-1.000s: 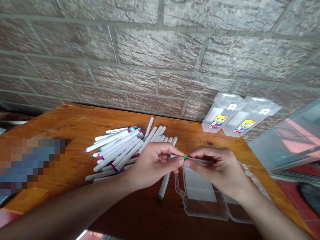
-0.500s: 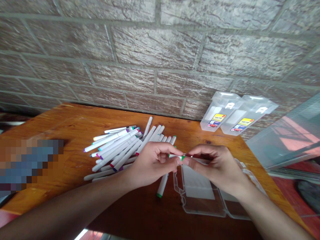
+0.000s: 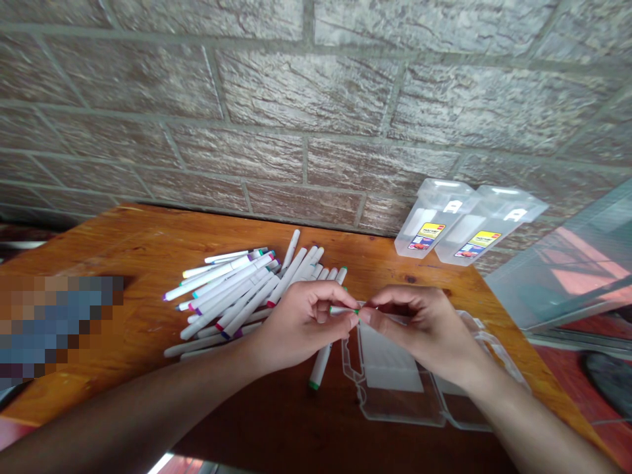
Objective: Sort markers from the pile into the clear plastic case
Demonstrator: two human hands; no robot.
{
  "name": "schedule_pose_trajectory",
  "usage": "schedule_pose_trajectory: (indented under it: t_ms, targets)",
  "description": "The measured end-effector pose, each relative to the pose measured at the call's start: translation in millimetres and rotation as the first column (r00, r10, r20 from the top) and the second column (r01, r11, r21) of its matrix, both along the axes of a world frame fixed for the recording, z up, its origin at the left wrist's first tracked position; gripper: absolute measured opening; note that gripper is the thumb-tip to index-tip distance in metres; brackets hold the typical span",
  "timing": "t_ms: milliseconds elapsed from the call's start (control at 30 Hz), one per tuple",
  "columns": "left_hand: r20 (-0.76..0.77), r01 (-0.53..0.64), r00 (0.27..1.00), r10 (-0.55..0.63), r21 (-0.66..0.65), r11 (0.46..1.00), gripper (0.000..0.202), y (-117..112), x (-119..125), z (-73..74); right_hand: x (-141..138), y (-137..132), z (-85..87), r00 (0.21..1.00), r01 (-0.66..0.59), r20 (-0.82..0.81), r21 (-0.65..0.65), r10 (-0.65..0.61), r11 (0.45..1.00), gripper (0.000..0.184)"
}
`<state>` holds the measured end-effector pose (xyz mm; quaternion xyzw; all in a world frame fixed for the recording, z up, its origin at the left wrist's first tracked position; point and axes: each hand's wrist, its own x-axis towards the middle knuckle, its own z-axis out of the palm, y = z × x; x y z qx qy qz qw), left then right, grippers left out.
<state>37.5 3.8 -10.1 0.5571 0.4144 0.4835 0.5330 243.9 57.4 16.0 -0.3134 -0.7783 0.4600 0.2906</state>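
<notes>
Between the fingertips of both hands is a small stretch of a white marker with green at its end. My left hand is closed in a pinch on it, thumb against index finger. My right hand pinches the other end, its fingers hiding most of that part. Below my left fingers, a white marker with a green end lies on the table. Under my right hand lies an opened clear plastic case. A loose pile of white markers with various coloured ends spreads to the left of my hands.
Two clear plastic cases with yellow labels stand at the back right against the brick wall. The wooden table ends on the right near a glass panel. A blurred-out patch covers something at the left.
The marker has turned slightly between my fingertips, and less green shows on it now. Both hands stay in almost the same place, and the pile and cases look unchanged.
</notes>
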Motion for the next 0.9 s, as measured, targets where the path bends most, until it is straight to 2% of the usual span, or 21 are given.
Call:
schedule_pose_trajectory:
  t_ms: [200, 533, 900]
  targets:
    - [0.064, -0.007, 0.998, 0.007, -0.007, 1.000, 0.017, 4, -1, 0.3, -1, 4, -4.7, 0.992, -0.013, -0.127, -0.118, -0.002, 0.993, 0.015]
    - [0.177, -0.097, 0.980, 0.096, -0.003, 0.995, 0.014, 7, -5, 13.4, -1, 8, 8.9, 0.975, 0.008, -0.215, -0.252, -0.064, 0.968, 0.014]
    - [0.252, -0.163, 0.955, 0.158, -0.002, 0.987, 0.019, 12, -12, 6.0, 7, 13, 2.0, 0.953, 0.036, -0.273, -0.333, -0.133, 0.942, 0.016]
